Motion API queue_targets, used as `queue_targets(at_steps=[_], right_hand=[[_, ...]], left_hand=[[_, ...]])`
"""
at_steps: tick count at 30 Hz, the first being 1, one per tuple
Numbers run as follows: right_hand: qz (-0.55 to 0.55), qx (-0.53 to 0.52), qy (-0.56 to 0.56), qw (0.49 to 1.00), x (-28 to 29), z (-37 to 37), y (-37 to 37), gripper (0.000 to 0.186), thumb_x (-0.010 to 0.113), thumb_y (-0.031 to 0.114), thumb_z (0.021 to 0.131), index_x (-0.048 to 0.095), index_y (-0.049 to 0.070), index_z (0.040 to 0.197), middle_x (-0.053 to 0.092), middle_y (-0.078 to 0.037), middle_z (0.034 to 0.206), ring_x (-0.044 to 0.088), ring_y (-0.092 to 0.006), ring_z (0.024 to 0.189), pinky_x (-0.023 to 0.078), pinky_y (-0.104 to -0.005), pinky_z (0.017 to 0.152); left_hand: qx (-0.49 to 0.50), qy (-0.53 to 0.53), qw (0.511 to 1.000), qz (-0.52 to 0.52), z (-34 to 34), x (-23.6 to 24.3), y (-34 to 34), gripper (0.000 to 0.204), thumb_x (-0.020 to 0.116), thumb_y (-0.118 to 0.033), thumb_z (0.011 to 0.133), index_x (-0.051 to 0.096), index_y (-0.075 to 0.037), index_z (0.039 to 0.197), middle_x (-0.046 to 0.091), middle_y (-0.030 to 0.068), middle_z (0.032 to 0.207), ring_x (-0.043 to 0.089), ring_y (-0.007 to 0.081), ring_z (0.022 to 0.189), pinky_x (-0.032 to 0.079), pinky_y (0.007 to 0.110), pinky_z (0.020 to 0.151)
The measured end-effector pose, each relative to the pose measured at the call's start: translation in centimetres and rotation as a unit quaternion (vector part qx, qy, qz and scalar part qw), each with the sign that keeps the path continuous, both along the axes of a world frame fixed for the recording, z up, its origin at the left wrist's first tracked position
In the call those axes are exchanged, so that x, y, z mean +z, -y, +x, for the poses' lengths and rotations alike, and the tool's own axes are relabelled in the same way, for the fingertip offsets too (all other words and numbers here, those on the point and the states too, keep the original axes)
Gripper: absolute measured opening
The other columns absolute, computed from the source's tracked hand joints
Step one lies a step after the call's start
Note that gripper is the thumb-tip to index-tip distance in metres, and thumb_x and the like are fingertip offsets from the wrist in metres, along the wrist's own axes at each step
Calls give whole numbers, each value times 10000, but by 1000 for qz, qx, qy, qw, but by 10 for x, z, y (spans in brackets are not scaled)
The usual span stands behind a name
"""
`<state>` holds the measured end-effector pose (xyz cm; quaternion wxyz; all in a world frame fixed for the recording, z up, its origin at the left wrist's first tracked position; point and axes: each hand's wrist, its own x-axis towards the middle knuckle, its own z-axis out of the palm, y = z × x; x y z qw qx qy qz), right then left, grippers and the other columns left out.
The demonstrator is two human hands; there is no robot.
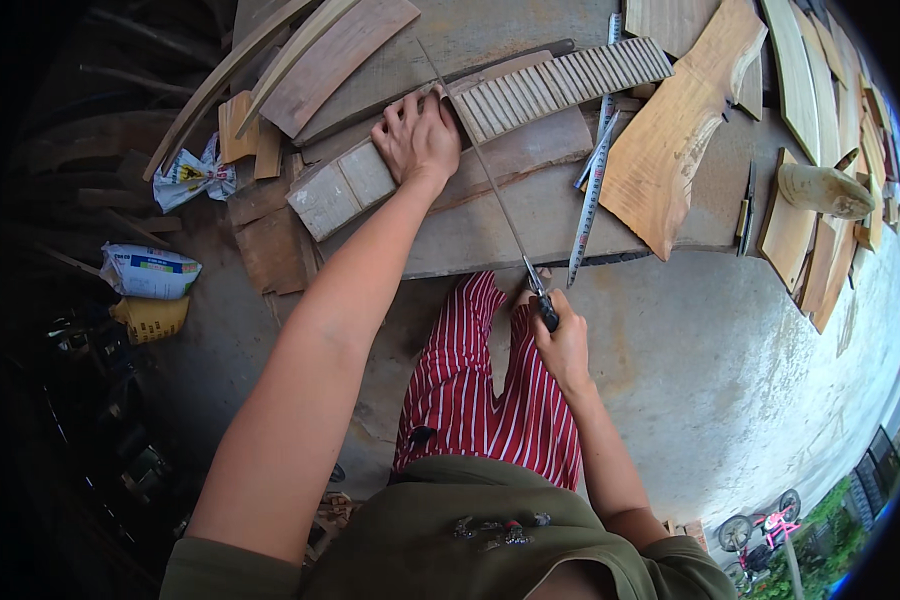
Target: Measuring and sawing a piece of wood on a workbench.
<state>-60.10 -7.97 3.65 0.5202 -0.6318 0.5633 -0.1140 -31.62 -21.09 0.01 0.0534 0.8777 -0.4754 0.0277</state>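
In my right hand (564, 345) is the dark handle of a handsaw (498, 190), my fingers wrapped round it. The saw's long thin blade lies across a curved wooden piece (565, 88), at the left end of its row of many parallel cuts. My left hand (420, 135) grips the same piece just left of the blade, fingers bent over its far edge. The uncut-looking left end (342, 190) carries a few pencil-like lines. Beneath it lie brownish boards (520, 150) on the workbench (450, 246). How deep the blade sits cannot be made out.
A tape measure strip (582, 225) hangs over the bench edge beside a large live-edge board (675, 140). Curved boards (340, 60) lie at the far left. Wood offcuts (820, 250) pile up right. Bags (150, 272) sit on the left; a pink bicycle (765, 530) stands lower right.
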Motion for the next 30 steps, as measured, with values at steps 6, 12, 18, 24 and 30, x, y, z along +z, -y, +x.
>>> queue_targets(at_steps=[6,12,18,24,30], right_hand=[[-60,-21,21,998,-25,56,54,189,618,156,924,577,-26,892,501,-244,669,521,-428,612,458,-441,628],[-3,-20,75,997,-20,57,60,195,621,192,933,584,1,923,611,-267,715,615,-501,731,485,-507,666],[6,1,18,1000,-8,0,10,166,642,165,921,577,14,898,578,-246,677,617,-471,692,479,-478,630],[-27,-13,26,999,-18,80,91,264,630,233,938,578,-23,898,589,-299,714,600,-506,732,459,-523,656],[-42,7,26,999,-23,21,23,163,633,166,914,579,13,921,594,-257,713,613,-475,702,478,-484,652]], left_hand=[[-6,2,1000,-28,-6,-8,6,360,469,-349,997,656,-222,1277,597,15,1300,470,239,1256,291,456,1044],[8,-3,1000,-3,-6,-5,3,359,462,-320,1002,650,-203,1284,597,-6,1321,484,233,1254,292,450,1051],[7,-6,1000,-18,-3,2,-3,356,462,-321,1008,654,-189,1277,599,-3,1318,476,224,1265,292,440,1062],[-5,-17,1000,-5,-13,-1,7,360,451,-315,1013,652,-195,1286,593,-3,1325,476,226,1269,298,447,1064],[2,-13,1000,-18,-4,0,1,353,456,-302,1008,651,-194,1282,595,12,1331,483,229,1266,297,448,1062]])
